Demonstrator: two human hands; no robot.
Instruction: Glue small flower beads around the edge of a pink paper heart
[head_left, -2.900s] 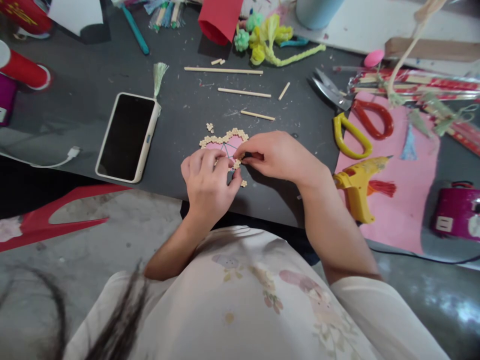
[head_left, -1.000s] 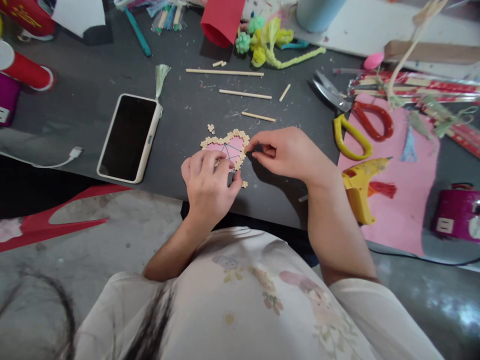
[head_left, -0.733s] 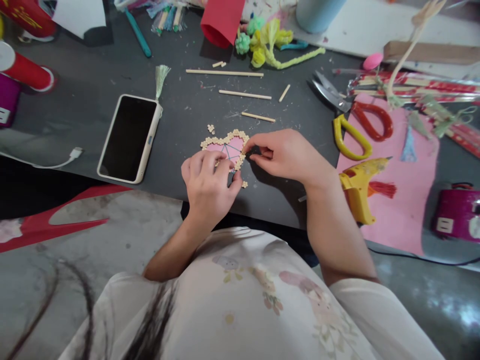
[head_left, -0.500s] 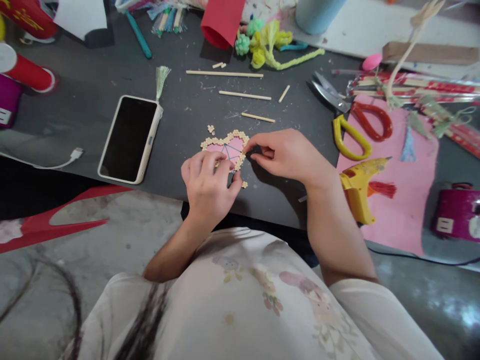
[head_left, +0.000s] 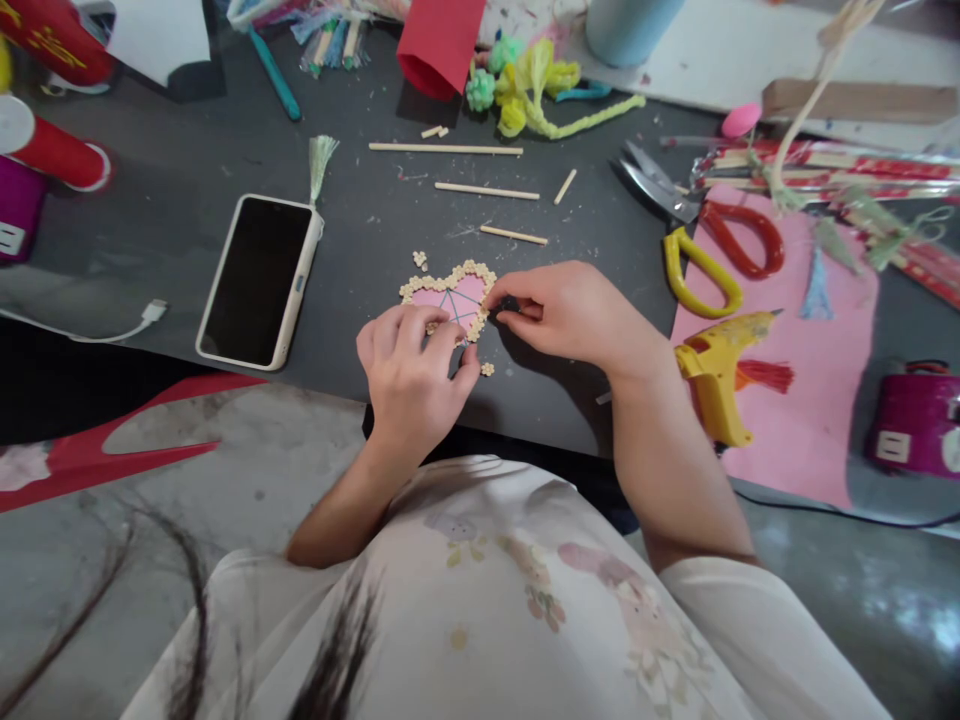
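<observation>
A pink heart (head_left: pixel 469 292) edged with small pale beads lies near the table's front edge, crossed by thin dark lines. My left hand (head_left: pixel 414 362) rests over its lower left part, fingers curved onto it and hiding that side. From the right, my right hand (head_left: pixel 551 308) pinches at the heart's right edge with thumb and forefinger. One small bead cluster (head_left: pixel 487 370) sits just below the heart, and another (head_left: pixel 420 261) above it. Thin wooden sticks (head_left: pixel 487 190) lie beyond.
To the left is a phone (head_left: pixel 259 281) with a tassel. Scissors (head_left: pixel 720 258) and a yellow glue gun (head_left: pixel 716 372) lie on pink paper (head_left: pixel 810 420) at right. Yellow yarn (head_left: pixel 536 95), a red paper roll (head_left: pixel 439 50) and a grey-blue cup (head_left: pixel 630 30) stand behind.
The left hand has shifted very slightly to the left at the heart. My right hand keeps its pinch at the right edge, and the view has moved a little.
</observation>
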